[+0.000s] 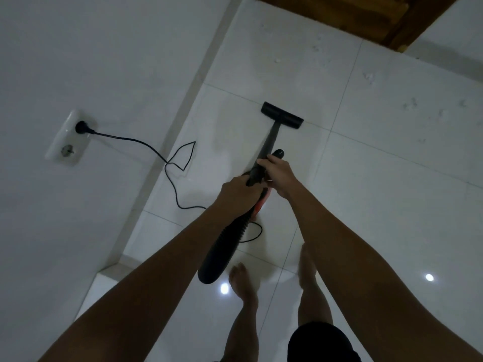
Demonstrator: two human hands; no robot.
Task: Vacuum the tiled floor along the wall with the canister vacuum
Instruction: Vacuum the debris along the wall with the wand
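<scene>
Both hands grasp the vacuum wand (266, 145): right hand (279, 175) foremost, left hand (239, 192) just behind; black floor nozzle (281, 115) ahead on white tiles (366, 178).

Both forearms bare, no sleeves, watch or rings visible. Black shorts (321, 340) worn. Legs bare; feet (241, 280) unshod.

The room is dim and grey. Two small bright glare spots from overhead lights reflect off the glossy tiled floor (379, 205), one beside the bare foot (241, 283). Soft shadows fall on the floor below the wooden door (366, 17). The picture is soft and slightly blurred, and the wide lens bends the wall (91, 61) at the edges.
</scene>
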